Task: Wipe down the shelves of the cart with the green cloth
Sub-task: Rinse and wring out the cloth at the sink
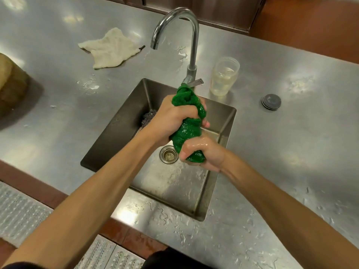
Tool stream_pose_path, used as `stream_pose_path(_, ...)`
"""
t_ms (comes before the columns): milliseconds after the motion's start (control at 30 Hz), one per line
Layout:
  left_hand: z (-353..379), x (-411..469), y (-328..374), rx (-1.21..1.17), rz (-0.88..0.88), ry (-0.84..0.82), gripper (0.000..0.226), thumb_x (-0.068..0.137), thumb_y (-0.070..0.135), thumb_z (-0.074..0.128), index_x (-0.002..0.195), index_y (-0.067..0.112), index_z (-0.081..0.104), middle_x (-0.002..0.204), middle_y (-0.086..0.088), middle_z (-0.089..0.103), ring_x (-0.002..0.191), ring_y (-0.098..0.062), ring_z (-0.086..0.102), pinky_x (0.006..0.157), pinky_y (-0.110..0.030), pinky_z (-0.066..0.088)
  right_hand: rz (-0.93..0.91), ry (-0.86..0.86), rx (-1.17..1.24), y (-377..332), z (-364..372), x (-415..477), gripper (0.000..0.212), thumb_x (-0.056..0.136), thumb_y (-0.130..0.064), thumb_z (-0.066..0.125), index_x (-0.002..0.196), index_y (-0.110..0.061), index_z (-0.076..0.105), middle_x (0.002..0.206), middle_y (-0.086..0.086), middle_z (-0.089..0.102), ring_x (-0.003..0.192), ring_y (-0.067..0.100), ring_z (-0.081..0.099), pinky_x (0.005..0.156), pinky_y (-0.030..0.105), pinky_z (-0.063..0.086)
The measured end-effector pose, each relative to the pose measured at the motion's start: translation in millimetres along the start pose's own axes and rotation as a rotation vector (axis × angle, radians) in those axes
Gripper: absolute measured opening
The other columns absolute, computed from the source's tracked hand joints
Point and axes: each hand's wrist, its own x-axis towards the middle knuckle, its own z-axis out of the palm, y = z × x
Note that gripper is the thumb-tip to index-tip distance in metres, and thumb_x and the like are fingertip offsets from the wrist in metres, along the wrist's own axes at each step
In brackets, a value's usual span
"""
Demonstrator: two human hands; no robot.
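The green cloth [188,131] is wet and twisted into a tight roll over the steel sink [219,121]. My left hand [171,119] grips its upper part, with a bunched end sticking out above the fist. My right hand [204,152], wet and shiny, is clenched around its lower end, above the drain [168,154]. No cart is in view.
A curved tap [191,37] rises behind the sink with no water running. A white rag [110,48] lies on the steel counter at the back left, a clear plastic jar [223,76] and a round grey plug [271,101] on the right. A dark scourer [148,118] sits in the sink. Water drops lie on the counter.
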Motion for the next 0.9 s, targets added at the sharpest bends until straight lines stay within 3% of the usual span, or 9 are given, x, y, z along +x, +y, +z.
stream_pose_path(100,-2,2,-2,-0.03,-0.046,-0.029,0.015,0.067,-0.013,0.053,0.072,-0.001,0.06,0.064,-0.018,0.056,0.063,-0.031,0.061,0.07,-0.041,0.053,0.029,-0.083,0.073,3,-2,0,0.025,0.049,-0.004,0.064,0.062,-0.006,0.042,0.047,0.0,0.041,0.035,0.008,0.033,0.038,0.012,0.024)
stream_pose_path(233,-2,1,-7,-0.002,-0.066,-0.103,0.015,0.063,-0.011,0.052,0.074,-0.003,0.058,0.058,-0.015,0.055,0.057,-0.03,0.057,0.073,-0.059,0.046,0.085,-0.188,0.205,18,0,-3,0.035,0.056,-0.004,0.061,0.084,0.009,0.044,0.06,0.008,0.023,0.036,0.007,0.028,0.038,0.015,0.016)
stream_pose_path(300,0,-3,-12,0.017,-0.092,-0.139,0.015,0.063,-0.011,0.051,0.075,-0.004,0.058,0.055,-0.015,0.055,0.055,-0.03,0.058,0.074,-0.064,0.046,0.128,-0.232,0.276,28,-1,-6,0.035,0.059,-0.002,0.058,0.091,0.006,0.044,0.059,0.007,0.027,0.037,0.006,0.027,0.037,0.016,0.014)
stream_pose_path(400,2,-8,-20,-0.003,-0.114,-0.15,0.016,0.064,-0.011,0.05,0.074,-0.002,0.058,0.055,-0.015,0.055,0.055,-0.029,0.059,0.078,-0.058,0.046,0.145,-0.255,0.289,34,-6,-10,0.025,0.062,-0.002,0.057,0.081,-0.009,0.041,0.055,0.0,0.04,0.037,0.004,0.03,0.037,0.017,0.014)
stream_pose_path(533,-2,-9,-23,-0.002,-0.16,-0.067,0.014,0.066,-0.008,0.051,0.074,-0.001,0.06,0.061,-0.018,0.057,0.058,-0.03,0.061,0.075,-0.048,0.048,0.149,-0.137,0.139,30,-2,-12,0.035,0.063,-0.012,0.068,0.092,-0.006,0.048,0.061,0.004,0.037,0.041,0.006,0.033,0.04,0.024,0.011)
stream_pose_path(600,-2,-10,-24,0.039,-0.177,-0.028,0.012,0.07,-0.007,0.056,0.079,-0.001,0.062,0.068,-0.021,0.059,0.063,-0.032,0.064,0.072,-0.044,0.052,0.136,-0.032,0.014,30,2,-15,0.033,0.068,-0.015,0.075,0.093,-0.007,0.054,0.065,0.002,0.046,0.048,0.007,0.039,0.041,0.023,0.016)
stream_pose_path(667,-1,-14,-29,0.081,-0.193,0.042,0.012,0.082,-0.003,0.062,0.093,-0.001,0.064,0.077,-0.022,0.064,0.074,-0.034,0.068,0.077,-0.047,0.055,0.137,0.052,-0.081,31,2,-22,0.024,0.079,-0.019,0.076,0.096,-0.011,0.061,0.076,0.001,0.059,0.06,0.008,0.053,0.046,0.02,0.032)
stream_pose_path(800,-4,-19,-41,0.152,-0.255,0.171,0.025,0.089,0.029,0.069,0.103,0.008,0.07,0.098,-0.022,0.072,0.099,-0.043,0.069,0.097,-0.06,0.052,0.13,0.182,-0.172,31,-4,-44,0.025,0.089,-0.036,0.068,0.111,-0.024,0.063,0.103,-0.003,0.072,0.087,0.012,0.068,0.064,0.027,0.052)
stream_pose_path(900,9,-25,-45,0.206,-0.284,0.207,0.033,0.086,0.043,0.072,0.105,0.017,0.073,0.1,-0.007,0.076,0.098,-0.026,0.073,0.097,-0.051,0.055,0.1,0.371,-0.257,33,-9,-67,0.038,0.089,-0.045,0.064,0.12,-0.022,0.062,0.108,-0.002,0.073,0.095,0.014,0.072,0.077,0.038,0.061)
